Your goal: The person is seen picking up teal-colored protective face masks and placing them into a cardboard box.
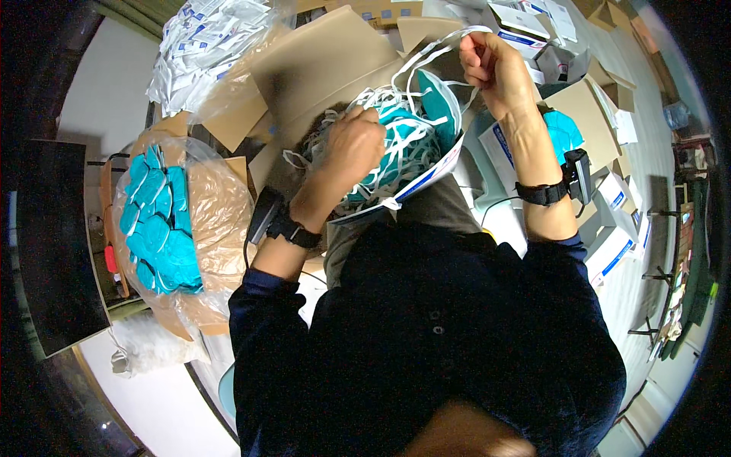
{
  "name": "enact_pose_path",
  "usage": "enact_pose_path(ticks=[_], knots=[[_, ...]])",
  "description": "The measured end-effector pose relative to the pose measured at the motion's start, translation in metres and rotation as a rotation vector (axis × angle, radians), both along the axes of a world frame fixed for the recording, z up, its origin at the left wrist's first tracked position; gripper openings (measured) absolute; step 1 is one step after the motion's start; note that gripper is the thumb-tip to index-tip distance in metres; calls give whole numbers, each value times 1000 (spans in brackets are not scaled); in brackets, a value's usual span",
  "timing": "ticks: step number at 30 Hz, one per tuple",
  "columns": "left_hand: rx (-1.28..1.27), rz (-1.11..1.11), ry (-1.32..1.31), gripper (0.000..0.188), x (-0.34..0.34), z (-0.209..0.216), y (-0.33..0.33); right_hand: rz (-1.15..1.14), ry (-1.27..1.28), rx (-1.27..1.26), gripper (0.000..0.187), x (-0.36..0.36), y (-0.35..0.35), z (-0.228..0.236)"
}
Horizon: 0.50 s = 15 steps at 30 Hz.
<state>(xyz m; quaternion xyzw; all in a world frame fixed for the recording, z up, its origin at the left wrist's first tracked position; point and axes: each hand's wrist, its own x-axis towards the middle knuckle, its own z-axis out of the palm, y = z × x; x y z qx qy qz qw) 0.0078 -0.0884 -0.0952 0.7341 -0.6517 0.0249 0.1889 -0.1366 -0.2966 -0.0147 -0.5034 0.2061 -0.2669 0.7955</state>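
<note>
A white box [426, 180] on my lap is heaped with teal face masks [400, 156] and a tangle of white straps. My left hand [356, 142] is closed over the left part of this heap, its fingertips hidden among the straps, so what it grips does not show. Raised beyond the box's right side, my right hand [491, 67] pinches white straps [435, 52], which run from its fingers down toward the heap. One teal mask [437, 105] stands on edge at the box's right side, below those straps.
On the left, a clear plastic bag in a carton [225, 221] holds stacked teal masks [156, 221]. White printed packets [202, 57] pile up at the far left. An open cardboard carton [320, 61] stands behind my lap box. Several white boxes [613, 236] and another teal mask [562, 131] lie right.
</note>
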Motion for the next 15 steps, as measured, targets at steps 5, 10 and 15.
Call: enact_pose_path(ticks=[5,10,15], knots=[[-364,130,282,11,11,21,12,-107,30,-101,30,-1,-1,-2],[-465,325,843,13,28,34,32,-112,-11,-148,29,-8,-7,0],[-502,371,1294,18,28,37,38,-138,136,-374,34,-8,8,13]])
